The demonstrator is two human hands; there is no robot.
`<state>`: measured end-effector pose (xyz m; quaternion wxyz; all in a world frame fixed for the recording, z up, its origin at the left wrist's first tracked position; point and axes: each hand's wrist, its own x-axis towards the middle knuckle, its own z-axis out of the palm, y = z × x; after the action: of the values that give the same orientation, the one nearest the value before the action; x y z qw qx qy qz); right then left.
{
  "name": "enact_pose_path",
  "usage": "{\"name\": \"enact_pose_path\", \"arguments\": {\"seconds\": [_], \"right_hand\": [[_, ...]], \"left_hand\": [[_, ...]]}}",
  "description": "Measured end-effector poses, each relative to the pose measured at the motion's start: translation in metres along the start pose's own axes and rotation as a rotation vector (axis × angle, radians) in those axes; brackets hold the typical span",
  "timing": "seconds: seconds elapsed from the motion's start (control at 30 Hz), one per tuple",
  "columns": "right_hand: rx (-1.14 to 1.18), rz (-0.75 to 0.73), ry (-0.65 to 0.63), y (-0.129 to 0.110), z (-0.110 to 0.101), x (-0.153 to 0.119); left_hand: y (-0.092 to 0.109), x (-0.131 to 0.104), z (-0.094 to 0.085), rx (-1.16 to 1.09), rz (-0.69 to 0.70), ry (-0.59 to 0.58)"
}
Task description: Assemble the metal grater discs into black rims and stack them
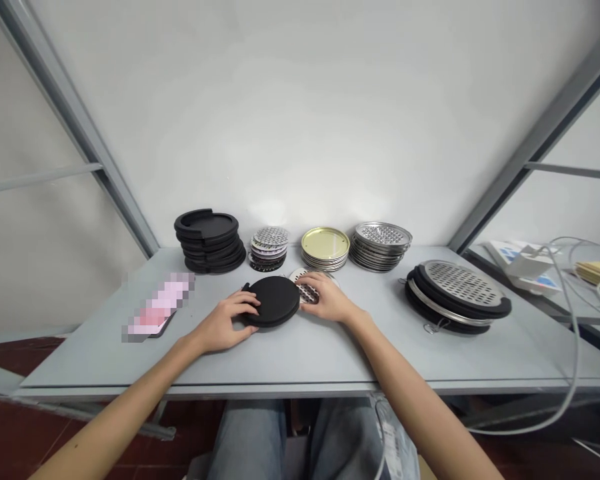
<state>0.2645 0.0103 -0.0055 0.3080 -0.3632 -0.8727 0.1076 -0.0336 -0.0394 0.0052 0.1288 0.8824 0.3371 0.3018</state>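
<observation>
A round black disc (275, 303) with a thick rim is tilted slightly just above or on the table in front of me. My left hand (226, 322) grips its left edge, fingers on top and thumb at the near side. Right beside it, a round metal grater plate (309, 294) with raised holes is partly covered by the disc and by my fingers. My right hand (329, 300) is curled over this plate, with fingertips close to the black disc's right edge; whether they touch that edge is unclear.
Along the wall stand stacks of black ring holders (210, 250), small patterned discs (269, 250), gold-coloured lids (325, 247) and metal grater plates (380, 247). Assembled black-rimmed graters (457, 297) are piled at right. A phone (163, 307) lies left. A white cable (575, 333) hangs over the right edge.
</observation>
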Motion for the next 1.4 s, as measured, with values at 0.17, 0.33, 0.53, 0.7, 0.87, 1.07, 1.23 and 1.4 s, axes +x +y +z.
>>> {"name": "enact_pose_path", "arguments": {"seconds": [0.17, 0.33, 0.53, 0.7, 0.87, 1.07, 1.23, 1.4], "right_hand": [[0.016, 0.09, -0.043, -0.001, -0.009, 0.0], [-0.016, 0.283, 0.059, 0.004, -0.01, 0.0], [-0.15, 0.421, 0.184, 0.008, -0.01, -0.002], [-0.188, 0.189, 0.102, 0.011, -0.007, -0.002], [-0.273, 0.21, -0.03, 0.014, -0.001, -0.001], [-0.28, 0.311, -0.021, 0.007, -0.004, 0.0], [-0.219, 0.34, 0.06, 0.012, -0.012, -0.001], [-0.28, 0.52, 0.157, 0.016, -0.017, -0.002]], "left_hand": [[-0.006, -0.004, -0.015, -0.078, -0.051, -0.137], [-0.015, 0.005, 0.002, -0.056, -0.109, -0.005], [-0.024, 0.033, 0.013, -0.055, -0.063, 0.037], [-0.035, 0.051, 0.026, -0.074, -0.042, 0.143], [-0.041, 0.051, 0.036, -0.101, -0.121, 0.336], [-0.037, 0.043, 0.03, 0.044, -0.242, 0.379], [-0.04, 0.042, 0.027, 0.001, -0.292, 0.183], [-0.042, 0.042, 0.025, -0.095, -0.305, 0.154]]}}
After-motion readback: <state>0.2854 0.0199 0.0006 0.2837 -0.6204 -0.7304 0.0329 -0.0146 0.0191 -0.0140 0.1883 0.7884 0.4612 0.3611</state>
